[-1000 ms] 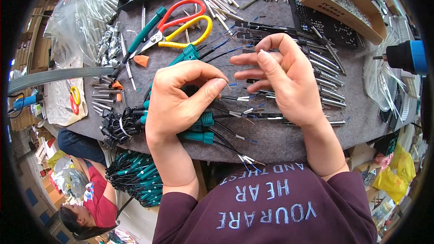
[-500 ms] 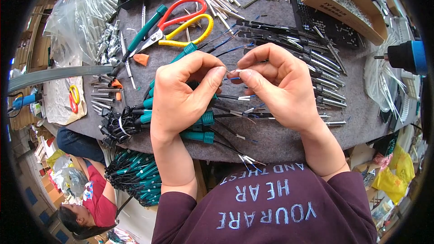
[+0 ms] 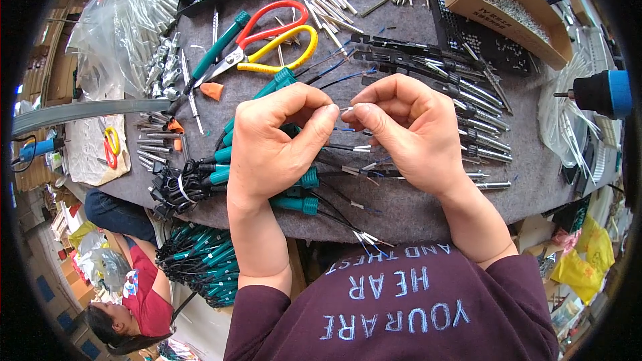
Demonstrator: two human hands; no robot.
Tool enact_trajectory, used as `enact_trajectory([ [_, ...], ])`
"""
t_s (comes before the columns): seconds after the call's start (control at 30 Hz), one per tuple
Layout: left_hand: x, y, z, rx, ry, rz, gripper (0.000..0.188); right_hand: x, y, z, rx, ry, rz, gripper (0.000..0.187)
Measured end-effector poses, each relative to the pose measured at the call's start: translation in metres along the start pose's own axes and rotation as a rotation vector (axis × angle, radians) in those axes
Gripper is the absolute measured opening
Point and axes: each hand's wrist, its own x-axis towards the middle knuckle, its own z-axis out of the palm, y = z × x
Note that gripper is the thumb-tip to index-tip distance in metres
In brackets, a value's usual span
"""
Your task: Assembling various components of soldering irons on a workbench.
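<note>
My left hand (image 3: 264, 147) pinches a thin wire end between thumb and forefinger. Opposite it, my right hand (image 3: 421, 144) is closed at the fingertips around the other side of a small white sleeve (image 3: 346, 109), which shows in the narrow gap between both hands. Beneath my hands lie several green handles (image 3: 297, 204) with dark wires running out to the right. White sleeves (image 3: 362, 149) sit on some of those wires. Fingers hide most of the held wire, so I cannot tell which handle it comes from.
Scissors (image 3: 273, 8) with red and yellow grips lie beyond my left hand, beside a green handle (image 3: 217, 49). Metal-tipped rods (image 3: 485, 117) line up at right, near a blue power driver (image 3: 605, 92). A cardboard box (image 3: 498, 17) stands far right. A person (image 3: 148, 287) sits at left.
My right hand has drawn slightly down and left, its upper fingers curling in. My left hand has moved slightly to the right and down. Both still pinch the small work between them.
</note>
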Motion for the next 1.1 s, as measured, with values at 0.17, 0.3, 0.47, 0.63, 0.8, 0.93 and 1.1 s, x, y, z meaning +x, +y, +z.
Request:
enact_trajectory([
  [0.17, 0.001, -0.002, 0.002, 0.017, -0.011, -0.019, 0.005, 0.001, 0.013, -0.001, -0.116, 0.057, -0.135, 0.012],
  [0.3, 0.001, 0.0, 0.0, 0.032, -0.026, -0.012, 0.004, 0.002, 0.013, -0.001, -0.253, 0.046, -0.289, 0.011],
  [0.47, 0.001, 0.0, -0.004, 0.07, -0.127, -0.034, 0.008, 0.002, 0.011, -0.006, -0.47, 0.009, -0.343, 0.011],
  [0.63, 0.0, -0.001, -0.012, 0.09, -0.213, -0.045, 0.023, 0.006, 0.017, -0.01, -0.578, 0.008, -0.408, 0.015],
  [0.8, -0.002, -0.006, -0.017, 0.133, -0.273, -0.013, 0.036, 0.005, 0.013, -0.01, -0.433, -0.081, -0.211, 0.016],
  [0.93, -0.001, -0.005, -0.015, 0.135, -0.275, -0.031, 0.037, 0.006, 0.014, -0.013, -0.366, -0.137, -0.175, 0.015],
  [1.1, 0.0, -0.007, -0.014, 0.136, -0.24, 0.041, 0.036, 0.003, 0.01, -0.01, -0.499, -0.148, -0.123, 0.015],
])
